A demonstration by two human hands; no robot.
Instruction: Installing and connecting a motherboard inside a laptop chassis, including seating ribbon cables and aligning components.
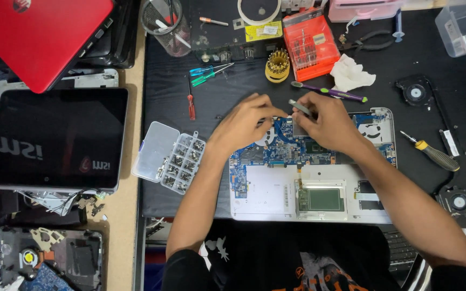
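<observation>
An opened laptop base (276,199) lies on the black mat in front of me, its blue circuit board (268,156) and green-edged touchpad back exposed. My left hand (244,123) rests on the board's upper left, fingers pinched near a dark copper-piped cooling part (287,132). My right hand (327,121) sits on the board's upper middle and grips a slim grey tool (299,106) that points up and left. The fingertips of both hands nearly meet above the board.
A clear screw organiser (171,157) lies open left of the laptop. Screwdrivers (191,102), a purple toothbrush (330,92), an orange bit case (311,43), crumpled tissue (351,74), two fans (415,92) and a yellow-collared driver (432,154) surround it. Closed laptops (55,137) lie at left.
</observation>
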